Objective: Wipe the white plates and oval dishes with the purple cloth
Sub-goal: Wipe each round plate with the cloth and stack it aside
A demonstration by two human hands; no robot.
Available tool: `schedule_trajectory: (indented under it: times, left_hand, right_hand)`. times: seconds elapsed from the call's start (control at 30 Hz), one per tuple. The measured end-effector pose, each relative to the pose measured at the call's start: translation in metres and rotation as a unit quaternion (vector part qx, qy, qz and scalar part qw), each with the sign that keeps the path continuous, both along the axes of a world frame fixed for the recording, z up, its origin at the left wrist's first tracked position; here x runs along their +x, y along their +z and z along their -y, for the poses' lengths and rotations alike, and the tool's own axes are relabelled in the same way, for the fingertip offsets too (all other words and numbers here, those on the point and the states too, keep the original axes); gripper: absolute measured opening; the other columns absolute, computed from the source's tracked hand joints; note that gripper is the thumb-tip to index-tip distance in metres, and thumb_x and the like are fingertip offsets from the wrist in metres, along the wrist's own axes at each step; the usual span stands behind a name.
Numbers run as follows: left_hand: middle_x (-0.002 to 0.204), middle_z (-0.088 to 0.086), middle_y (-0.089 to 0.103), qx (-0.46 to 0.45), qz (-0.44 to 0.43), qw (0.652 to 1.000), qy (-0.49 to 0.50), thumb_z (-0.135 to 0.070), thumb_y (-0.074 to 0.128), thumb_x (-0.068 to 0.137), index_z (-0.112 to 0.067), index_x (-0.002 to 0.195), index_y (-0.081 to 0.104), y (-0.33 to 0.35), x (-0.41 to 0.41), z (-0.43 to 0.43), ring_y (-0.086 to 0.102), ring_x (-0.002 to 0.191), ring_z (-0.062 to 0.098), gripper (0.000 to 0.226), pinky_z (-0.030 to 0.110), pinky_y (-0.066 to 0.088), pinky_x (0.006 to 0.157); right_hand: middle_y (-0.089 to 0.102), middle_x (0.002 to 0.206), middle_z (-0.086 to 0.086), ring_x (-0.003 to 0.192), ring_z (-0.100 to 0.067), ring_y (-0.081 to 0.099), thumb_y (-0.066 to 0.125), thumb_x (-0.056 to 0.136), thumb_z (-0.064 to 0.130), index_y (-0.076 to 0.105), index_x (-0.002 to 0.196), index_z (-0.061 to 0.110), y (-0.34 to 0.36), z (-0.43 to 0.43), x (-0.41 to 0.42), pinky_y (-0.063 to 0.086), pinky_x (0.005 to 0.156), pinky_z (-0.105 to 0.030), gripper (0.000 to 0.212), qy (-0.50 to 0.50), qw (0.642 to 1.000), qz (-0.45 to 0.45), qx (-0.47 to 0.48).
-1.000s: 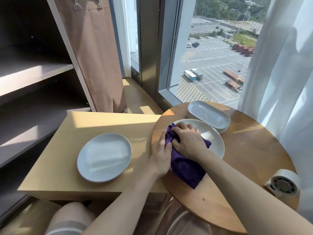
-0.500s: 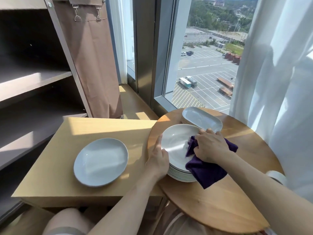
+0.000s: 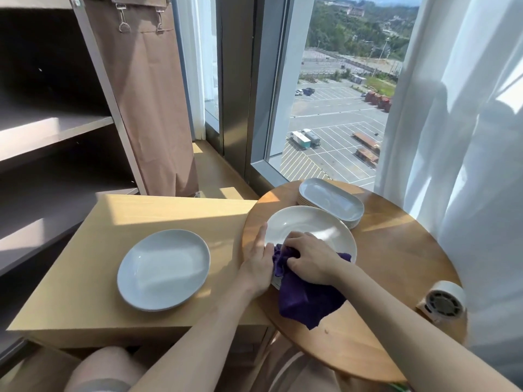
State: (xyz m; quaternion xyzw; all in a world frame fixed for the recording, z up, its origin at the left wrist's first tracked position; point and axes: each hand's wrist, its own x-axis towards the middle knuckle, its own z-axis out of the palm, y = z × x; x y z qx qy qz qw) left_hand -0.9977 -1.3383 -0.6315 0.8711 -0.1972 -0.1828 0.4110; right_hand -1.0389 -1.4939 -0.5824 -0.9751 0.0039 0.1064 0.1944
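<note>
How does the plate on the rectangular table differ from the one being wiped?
The lone plate lies on the rectangular table; the wiped plate tops a stack on the round table. The right hand presses the purple cloth on the wiped plate, the left hand touches its rim; the lone plate is bare. Both are white.

Top white plate [image 3: 305, 227] near rim hidden under purple cloth [image 3: 305, 302] and right hand [image 3: 308, 258], left hand [image 3: 256, 264] with fingers out of sight, shelf unit [image 3: 56, 131] cut off at left.
</note>
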Motion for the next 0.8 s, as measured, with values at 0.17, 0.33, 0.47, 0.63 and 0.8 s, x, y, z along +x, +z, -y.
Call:
schedule_trajectory:
  times: [0.17, 0.33, 0.47, 0.63, 0.8]
  left_hand:
    - [0.167, -0.009, 0.025, -0.088, -0.076, 0.992, 0.041, -0.046, 0.013, 0.111, -0.046, 0.161, 0.007, 0.003, 0.001, -0.002, 0.035, 0.146, 0.019, 0.051, 0.021, 0.023, 0.097]
    - [0.167, -0.012, 0.021, -0.087, -0.066, 0.993, 0.042, -0.048, 0.012, 0.11, -0.052, 0.159, 0.007, -0.009, 0.005, -0.001, 0.032, 0.148, 0.018, 0.05, 0.02, 0.022, 0.101]
    - [0.167, -0.008, 0.024, -0.094, -0.053, 0.993, 0.037, -0.045, 0.014, 0.11, -0.05, 0.159, 0.007, -0.014, 0.008, -0.001, 0.033, 0.147, 0.016, 0.05, 0.018, 0.021, 0.105]
    - [0.164, -0.014, 0.027, -0.092, -0.041, 0.994, 0.034, -0.044, 0.017, 0.11, -0.053, 0.158, 0.008, -0.02, 0.011, 0.0, 0.037, 0.143, 0.011, 0.05, 0.019, 0.025, 0.106]
    - [0.157, -0.008, 0.041, -0.082, -0.011, 0.994, 0.073, -0.039, 0.03, 0.102, -0.049, 0.153, 0.021, -0.02, 0.009, 0.005, 0.047, 0.128, 0.012, 0.052, 0.025, 0.033, 0.098]
  right_hand:
    - [0.056, 0.12, 0.0, 0.112, -0.024, 0.047, 0.049, 0.089, 0.016, 0.065, 0.105, 0.013, -0.007, -0.01, 0.019, 0.043, 0.097, -0.044, 0.023, 0.004, 1.0, 0.029, -0.005]
    - [0.054, 0.123, 0.001, 0.111, -0.025, 0.045, 0.049, 0.09, 0.017, 0.051, 0.097, 0.024, -0.014, -0.01, 0.032, 0.041, 0.097, -0.044, 0.01, -0.002, 0.998, 0.063, -0.009]
    - [0.053, 0.128, 0.002, 0.115, -0.025, 0.045, 0.049, 0.091, 0.02, 0.058, 0.113, 0.019, -0.024, -0.009, 0.039, 0.039, 0.097, -0.043, 0.023, -0.02, 0.994, 0.095, -0.041]
    - [0.052, 0.133, -0.001, 0.119, -0.029, 0.047, 0.051, 0.094, 0.028, 0.057, 0.125, 0.02, -0.032, -0.002, 0.05, 0.039, 0.098, -0.042, 0.032, -0.074, 0.981, 0.142, -0.106]
    - [0.05, 0.134, -0.006, 0.122, -0.032, 0.046, 0.049, 0.094, 0.029, 0.055, 0.121, 0.017, -0.026, 0.022, 0.055, 0.039, 0.094, -0.045, 0.031, -0.11, 0.963, 0.135, -0.206]
